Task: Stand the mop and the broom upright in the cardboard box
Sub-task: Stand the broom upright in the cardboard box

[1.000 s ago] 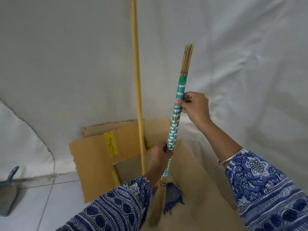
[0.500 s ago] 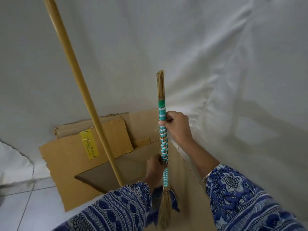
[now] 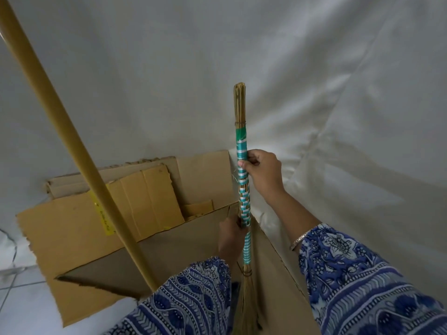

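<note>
The broom has a bundled-stick handle wrapped in teal and white bands and stands nearly upright inside the open cardboard box. Its straw bristles point down into the box at the bottom of the view. My right hand grips the upper wrapped part. Lower on the handle, my left hand is closed around it. The mop shows only as a long yellow wooden pole, leaning from the top left down into the box; its head is hidden behind my left sleeve.
White cloth covers the wall behind and to the right of the box. The box flaps stand open at the back and left, one with a yellow label. White floor tiles show at the lower left.
The broom has gone from tilted to nearly upright and sits lower in the box, both hands still on it. The view has shifted, so the mop pole now slants across the left.
</note>
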